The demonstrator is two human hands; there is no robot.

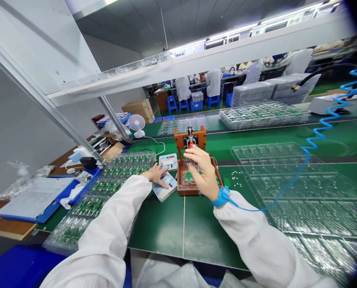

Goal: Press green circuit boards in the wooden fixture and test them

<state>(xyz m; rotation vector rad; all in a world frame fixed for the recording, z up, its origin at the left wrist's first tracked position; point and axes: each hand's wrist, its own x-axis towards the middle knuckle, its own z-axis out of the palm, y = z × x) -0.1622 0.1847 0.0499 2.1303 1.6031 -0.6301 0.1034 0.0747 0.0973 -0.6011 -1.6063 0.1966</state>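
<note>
A brown and orange test fixture [186,188] stands on the green bench, with a toggle clamp [190,134] at its top. My right hand [204,172], wearing a blue wrist strap [222,197], is curled at the clamp's red handle [191,145]; the fingers hide most of that handle. Beneath this hand, green circuit boards [188,176] sit in the fixture. My left hand [156,175] is open, fingers spread over a white-and-blue meter box [166,192] with a red display. Behind it lies a second similar box [168,161].
Trays of green boards [106,186] fill the left side. Clear plastic trays [310,196] lie at right, near small loose parts [236,179] and a green piece [226,182]. A blue coiled cord [322,130] hangs at right. A white fan [136,125] stands behind.
</note>
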